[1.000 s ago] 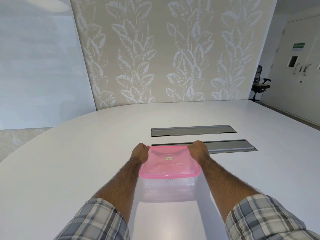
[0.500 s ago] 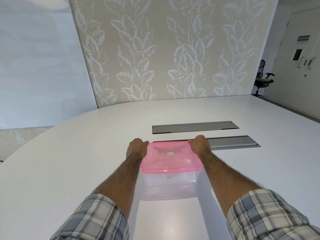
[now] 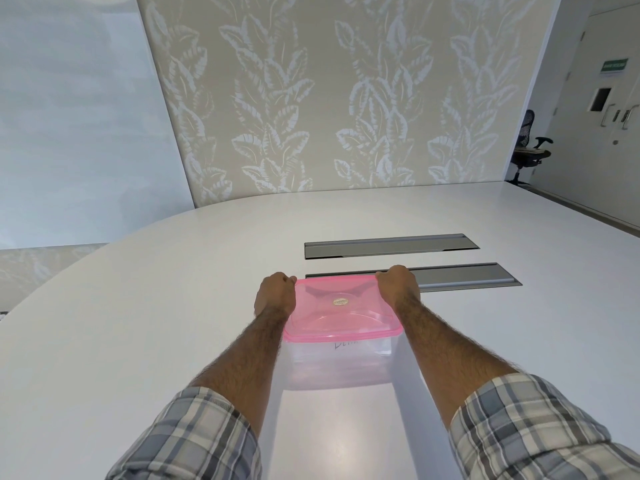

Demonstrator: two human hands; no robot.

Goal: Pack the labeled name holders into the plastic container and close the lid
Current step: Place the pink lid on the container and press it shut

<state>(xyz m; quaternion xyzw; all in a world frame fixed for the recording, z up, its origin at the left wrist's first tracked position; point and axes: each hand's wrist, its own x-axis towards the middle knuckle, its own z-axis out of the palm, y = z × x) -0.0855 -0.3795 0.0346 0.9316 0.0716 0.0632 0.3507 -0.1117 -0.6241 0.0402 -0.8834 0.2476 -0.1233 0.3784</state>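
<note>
A clear plastic container (image 3: 341, 362) stands on the white table in front of me, with a translucent pink lid (image 3: 341, 311) lying on top of it. Handwriting on a name holder (image 3: 346, 344) shows faintly through the near wall; the rest of the contents are hidden. My left hand (image 3: 275, 296) grips the lid's far left corner. My right hand (image 3: 398, 285) grips the far right corner. Both sets of fingers curl over the far edge of the lid.
Two grey metal cable flaps are set in the table: one (image 3: 467, 276) just beyond the container, the other (image 3: 389, 244) farther back. An office chair (image 3: 530, 147) stands by the doors at the far right. A leaf-patterned wall rises behind the table.
My hands stay on the lid's far corners. The camera has tilted slightly, so the container sits a little lower in view. The lid lies flatter on the container than a second ago.
</note>
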